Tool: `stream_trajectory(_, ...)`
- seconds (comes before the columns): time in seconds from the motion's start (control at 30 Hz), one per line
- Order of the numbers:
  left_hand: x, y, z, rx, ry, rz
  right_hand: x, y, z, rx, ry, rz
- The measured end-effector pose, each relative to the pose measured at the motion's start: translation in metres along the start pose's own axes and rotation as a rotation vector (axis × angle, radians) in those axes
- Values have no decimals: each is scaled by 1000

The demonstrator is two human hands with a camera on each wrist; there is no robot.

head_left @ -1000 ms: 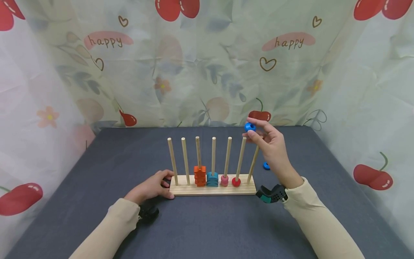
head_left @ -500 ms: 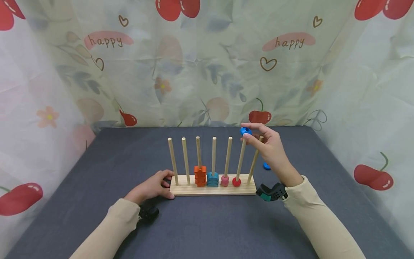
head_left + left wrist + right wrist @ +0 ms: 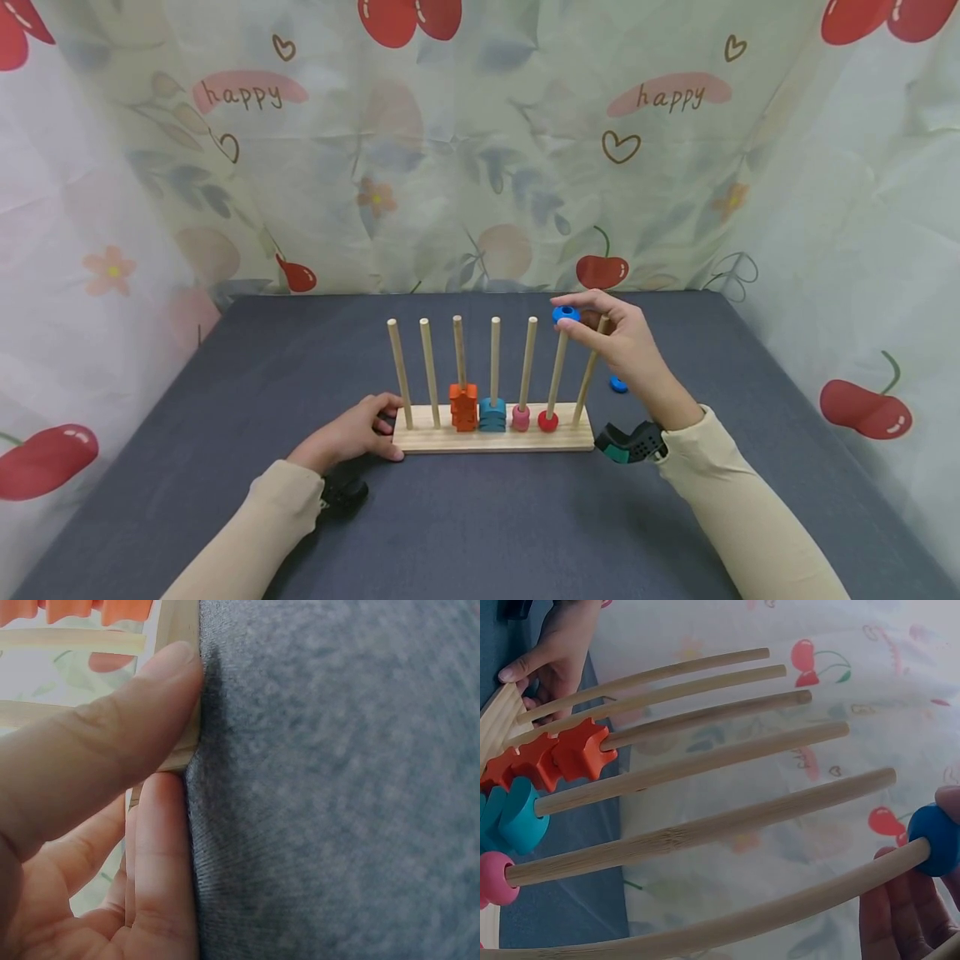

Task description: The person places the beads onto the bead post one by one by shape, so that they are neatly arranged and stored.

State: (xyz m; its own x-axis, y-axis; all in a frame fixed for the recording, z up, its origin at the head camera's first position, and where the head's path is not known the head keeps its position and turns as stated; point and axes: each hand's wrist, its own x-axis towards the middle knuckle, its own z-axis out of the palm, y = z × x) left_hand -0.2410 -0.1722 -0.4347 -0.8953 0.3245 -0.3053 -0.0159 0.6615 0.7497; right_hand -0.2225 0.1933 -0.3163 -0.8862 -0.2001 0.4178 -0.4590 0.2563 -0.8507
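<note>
A wooden peg board (image 3: 495,447) with several upright pegs stands on the table. My left hand (image 3: 352,429) grips its left end, the thumb along the front edge in the left wrist view. Between the thumb and fingers of my right hand (image 3: 628,343) is a blue bead (image 3: 566,315), pinched at the tip of the second peg from the right (image 3: 557,371). In the right wrist view, that peg's tip meets the bead's hole. Orange star-shaped beads (image 3: 463,408), teal curved beads (image 3: 492,415), pink beads (image 3: 521,418) and a red bead (image 3: 547,422) sit low on neighbouring pegs.
Another blue bead (image 3: 618,384) lies on the dark tablecloth (image 3: 480,525), behind the board's right end. The rightmost peg (image 3: 587,387) stands close to my right hand. A printed curtain (image 3: 465,167) hangs behind and at both sides.
My right hand has moved left and down with the blue bead, from above and right of the second peg from the right onto its tip. The left hand stays on the board.
</note>
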Motion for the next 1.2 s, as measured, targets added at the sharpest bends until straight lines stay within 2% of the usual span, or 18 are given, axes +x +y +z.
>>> stream_trajectory(0.3,2,-2,2,-6,7,-3,-2,10,1,56,-16,59)
stream_trajectory(0.63,0,0,1,-5,-4,-2,-12,40,7,105,-69,117)
stream_trajectory(1.03,1,-2,0,-2,-1,8,-31,82,17,59,-163,202)
stream_trajectory(1.2,1,-1,0,-1,-5,4,-38,95,21,1,-204,254)
